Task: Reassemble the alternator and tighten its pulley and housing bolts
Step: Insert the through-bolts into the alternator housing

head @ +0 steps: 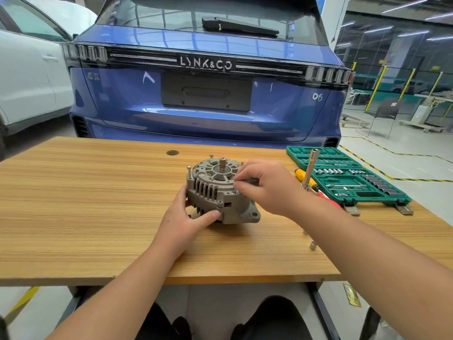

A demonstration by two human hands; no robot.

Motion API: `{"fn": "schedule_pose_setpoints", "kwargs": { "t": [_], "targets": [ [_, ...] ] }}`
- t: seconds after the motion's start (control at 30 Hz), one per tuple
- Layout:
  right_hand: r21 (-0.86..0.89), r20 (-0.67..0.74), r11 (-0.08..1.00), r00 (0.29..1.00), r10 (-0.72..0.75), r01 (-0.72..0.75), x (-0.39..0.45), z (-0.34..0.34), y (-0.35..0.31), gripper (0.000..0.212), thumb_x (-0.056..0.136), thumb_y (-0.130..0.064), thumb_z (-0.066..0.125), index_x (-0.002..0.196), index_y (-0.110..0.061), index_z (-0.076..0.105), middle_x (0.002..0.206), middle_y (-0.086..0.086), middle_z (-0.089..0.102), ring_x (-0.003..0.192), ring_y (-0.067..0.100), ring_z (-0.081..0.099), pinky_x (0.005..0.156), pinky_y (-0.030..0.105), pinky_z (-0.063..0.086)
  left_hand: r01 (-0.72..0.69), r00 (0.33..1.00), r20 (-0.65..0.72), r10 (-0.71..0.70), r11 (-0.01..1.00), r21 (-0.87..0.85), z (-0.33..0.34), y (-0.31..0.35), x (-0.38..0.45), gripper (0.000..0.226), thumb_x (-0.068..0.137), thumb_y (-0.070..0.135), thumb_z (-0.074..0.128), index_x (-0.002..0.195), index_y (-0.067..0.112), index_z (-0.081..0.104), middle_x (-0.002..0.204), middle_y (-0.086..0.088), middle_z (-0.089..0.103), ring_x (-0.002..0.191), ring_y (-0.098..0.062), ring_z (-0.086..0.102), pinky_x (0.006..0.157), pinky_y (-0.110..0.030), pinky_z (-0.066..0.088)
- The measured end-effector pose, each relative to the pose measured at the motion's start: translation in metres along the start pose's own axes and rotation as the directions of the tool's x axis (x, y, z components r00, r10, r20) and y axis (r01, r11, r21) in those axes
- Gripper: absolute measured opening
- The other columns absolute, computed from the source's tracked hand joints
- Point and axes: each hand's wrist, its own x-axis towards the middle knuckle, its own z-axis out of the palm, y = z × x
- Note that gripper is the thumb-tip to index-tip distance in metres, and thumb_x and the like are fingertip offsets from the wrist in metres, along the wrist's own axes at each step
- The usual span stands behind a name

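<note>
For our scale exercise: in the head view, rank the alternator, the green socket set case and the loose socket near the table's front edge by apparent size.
1. green socket set case
2. alternator
3. loose socket

Behind the striped light-wood table (98,192) stands a glossy blue hatchback car (208,106), with a white car (29,82) to its left and pale grey workshop floor (404,153), yellow-black safety posts (377,87) and ceiling strip lights (404,6) to its right.

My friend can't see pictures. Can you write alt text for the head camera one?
A grey metal alternator on a wooden table: the left hand steadies it, the right hand pinches something at its top. A green socket set case lies open beside it.
</note>
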Motion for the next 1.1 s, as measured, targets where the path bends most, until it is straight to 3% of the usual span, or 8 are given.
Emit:
{"fn": "schedule_pose_setpoints", "kwargs": {
  "t": [0.13,0.27,0.53,0.67,0.77,0.83,0.93,1.1],
  "targets": [
    [0.045,0.061,0.997,0.996,0.064,-0.067,-0.001,-0.003,0.001,0.022,0.095,-0.009,0.064,0.111,-0.013,0.078,0.102,-0.013,0.066,0.1,0.005,0.061,0.086,0.011,0.047,-0.016,1.0,-0.012,0.016,1.0,0.011,0.001,0.001,0.0,0.099,0.06,0.067,0.077,0.149,0.048,0.038,0.139,0.03,0.052,0.127,0.009,0.047,0.106,-0.035,0.046],
    [-0.023,0.063,0.998,0.996,0.068,-0.066,-0.002,0.0,-0.005,0.025,0.094,-0.006,0.062,0.114,-0.009,0.077,0.11,0.0,0.071,0.103,0.015,0.063,0.092,0.029,0.052,-0.021,1.0,-0.006,0.021,1.0,0.023,0.002,0.002,0.0,0.1,0.061,0.067,0.078,0.149,0.048,0.036,0.138,0.03,0.052,0.121,0.019,0.044,0.107,-0.033,0.045],
    [-0.026,0.128,0.992,0.984,0.126,-0.124,0.003,-0.004,-0.007,0.027,0.099,-0.012,0.059,0.12,-0.018,0.075,0.108,-0.013,0.066,0.099,0.003,0.058,0.081,0.008,0.045,-0.006,0.999,-0.041,0.015,0.977,0.214,0.01,0.0,0.004,0.137,0.052,0.083,0.071,0.164,0.028,0.013,0.164,0.007,0.03,0.15,-0.014,0.032,0.119,-0.046,0.038],
    [0.21,0.194,0.953,0.965,0.178,-0.218,0.006,-0.02,0.004,0.02,0.099,-0.024,0.062,0.109,-0.033,0.076,0.091,-0.024,0.072,0.09,-0.008,0.064,0.07,0.005,0.048,0.038,0.997,-0.066,-0.027,0.984,0.172,0.006,-0.007,0.008,0.136,0.06,0.071,0.084,0.165,0.03,0.007,0.168,0.009,0.022,0.149,-0.016,0.034,0.119,-0.049,0.038],
    [0.521,-0.07,0.797,0.915,0.396,-0.305,0.017,-0.038,0.033,0.02,0.099,-0.017,0.061,0.094,-0.03,0.075,0.089,-0.008,0.077,0.09,0.01,0.073,0.066,0.019,0.057,0.032,0.998,-0.052,-0.028,0.997,0.068,0.001,-0.017,0.011,0.112,0.07,0.053,0.09,0.16,0.035,0.027,0.153,0.017,0.043,0.134,-0.009,0.05,0.107,-0.04,0.048],
    [0.394,-0.208,0.819,0.828,0.521,-0.416,0.023,-0.042,0.065,0.02,0.099,-0.015,0.057,0.093,-0.026,0.073,0.088,-0.002,0.075,0.087,0.017,0.072,0.068,0.03,0.061,0.046,0.997,-0.063,-0.05,0.997,-0.064,-0.004,-0.022,0.012,0.085,0.076,0.043,0.089,0.148,0.037,0.044,0.135,0.025,0.057,0.122,-0.004,0.06,0.094,-0.032,0.053],
    [-0.107,-0.031,0.787,0.793,0.608,-0.608,0.022,-0.028,0.111,0.031,0.1,-0.008,0.048,0.119,-0.017,0.071,0.109,0.003,0.071,0.095,0.02,0.067,0.082,0.038,0.059,0.053,0.981,-0.166,-0.103,0.959,-0.28,-0.007,-0.025,0.013,0.059,0.083,0.031,0.086,0.131,0.041,0.053,0.129,0.023,0.06,0.114,-0.006,0.068,0.085,-0.032,0.058],
    [-0.656,0.252,0.633,0.672,0.697,-0.41,0.019,0.016,0.144,0.038,0.096,-0.002,0.046,0.129,-0.012,0.063,0.114,0.01,0.064,0.098,0.03,0.063,0.08,0.038,0.057,-0.127,0.976,-0.186,0.112,0.99,-0.067,0.0,-0.017,0.001,0.046,0.086,0.04,0.077,0.126,0.046,0.055,0.121,0.031,0.055,0.115,0.005,0.06,0.089,-0.029,0.055]
  ]
}}
